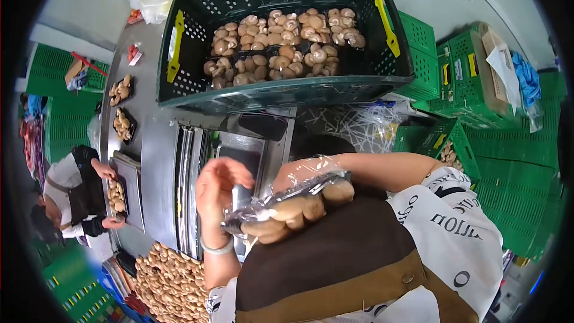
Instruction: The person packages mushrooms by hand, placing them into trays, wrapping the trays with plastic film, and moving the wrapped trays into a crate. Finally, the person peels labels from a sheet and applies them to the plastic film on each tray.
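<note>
A film-wrapped pack of brown mushrooms is held up tilted in front of my chest, its clear film shiny and creased. My right hand grips it from the far side, most of its fingers hidden behind the wrap. Close to the pack's left end is my left hand, a band on its wrist. Its fingers are apart and slightly curled, blurred by motion, with nothing clearly held. Just beyond both hands is a wrapping machine with a metal plate and rollers.
A dark green crate with several mushroom packs stands ahead. On the steel table at left are two mushroom trays. A co-worker handles another tray there. Loose mushrooms are heaped at lower left. Green crates stand at right.
</note>
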Tool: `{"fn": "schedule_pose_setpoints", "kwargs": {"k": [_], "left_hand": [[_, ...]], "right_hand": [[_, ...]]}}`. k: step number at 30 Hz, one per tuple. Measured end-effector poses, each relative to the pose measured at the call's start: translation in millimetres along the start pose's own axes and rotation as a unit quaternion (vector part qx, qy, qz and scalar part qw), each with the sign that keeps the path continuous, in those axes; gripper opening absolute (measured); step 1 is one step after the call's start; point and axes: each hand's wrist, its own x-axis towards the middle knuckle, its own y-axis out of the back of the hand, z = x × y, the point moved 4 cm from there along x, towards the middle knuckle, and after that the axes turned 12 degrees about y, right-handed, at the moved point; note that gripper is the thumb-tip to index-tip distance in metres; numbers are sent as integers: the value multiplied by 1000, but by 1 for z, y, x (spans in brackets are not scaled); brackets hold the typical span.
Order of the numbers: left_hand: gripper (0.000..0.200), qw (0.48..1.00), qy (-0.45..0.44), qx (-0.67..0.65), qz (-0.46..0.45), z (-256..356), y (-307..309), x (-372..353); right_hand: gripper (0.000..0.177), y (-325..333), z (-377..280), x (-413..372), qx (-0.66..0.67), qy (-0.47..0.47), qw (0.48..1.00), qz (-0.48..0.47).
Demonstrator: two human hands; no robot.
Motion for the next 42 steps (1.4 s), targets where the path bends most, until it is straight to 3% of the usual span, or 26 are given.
{"fn": "schedule_pose_setpoints", "kwargs": {"k": [2, 3, 5, 6, 7, 8, 10, 12, 14, 16, 19, 22, 24, 26, 28, 31, 34, 35, 37, 38, 40, 42], "left_hand": [[57, 985, 78, 141, -70, -3, -18, -6], [62, 973, 92, 114, -178, -7, -25, 6], [64, 975, 146, 79, -150, -39, -7, 13], [63, 974, 114, 73, -181, -43, -16, 16], [63, 971, 83, 65, -213, -46, -25, 19], [79, 970, 148, 69, -181, -39, -43, 7], [98, 928, 289, 1, -237, -40, -55, -4], [99, 896, 323, -8, -304, -52, -40, -6], [97, 883, 317, 16, -346, -58, -32, -5], [92, 885, 282, 46, -367, -58, -34, -3], [101, 877, 360, -108, -299, -63, -28, -11], [96, 881, 365, -95, -285, -62, -24, -13], [93, 881, 373, -90, -277, -64, -20, -14], [89, 884, 378, -68, -266, -67, -10, -22], [86, 893, 377, -42, -242, -69, 5, -31], [81, 914, 361, 9, -183, -72, 23, -44], [77, 937, 323, 72, -108, -76, 38, -48], [75, 944, 306, 93, -80, -78, 42, -47], [72, 956, 258, 135, -24, -82, 50, -47], [71, 960, 233, 152, -3, -83, 52, -45], [68, 967, 183, 173, 24, -82, 51, -39], [65, 976, 140, 168, 22, -79, 43, -27]], "right_hand": [[20, 7, -11, -5, -15, -80, 995, 62], [21, 10, -11, -8, -22, -122, 988, 90], [25, 25, 14, -12, -134, 58, 979, 142], [27, 29, 20, -18, -189, 148, 956, 169], [28, 38, 23, -26, -108, 103, 955, 257], [29, 48, 20, -36, -24, 58, 937, 343], [30, 56, -9, -58, -34, 41, 906, 419], [35, 74, -27, -79, 83, 103, 872, 471], [39, 83, -48, -86, 163, 203, 863, 434], [39, 82, -59, -76, 139, 210, 872, 419], [38, 90, -64, -56, 152, 232, 884, 376], [34, 79, -63, -25, 104, 200, 908, 353], [32, 58, -54, 2, 41, 168, 947, 269], [33, 29, -49, 26, -187, 262, 933, 158], [36, -9, -44, 36, -75, 288, 951, 89], [30, -13, -54, 31, -137, 327, 931, 90], [24, -17, -51, 40, -166, 453, 876, -6], [22, -14, -40, 42, -107, 351, 930, -28], [22, -5, -30, 39, 100, 311, 945, 8], [21, -1, -27, 32, 194, 268, 943, 41], [24, 19, -18, 18, 274, 322, 900, 102], [29, 39, -10, 5, 327, 287, 881, 184]]}}
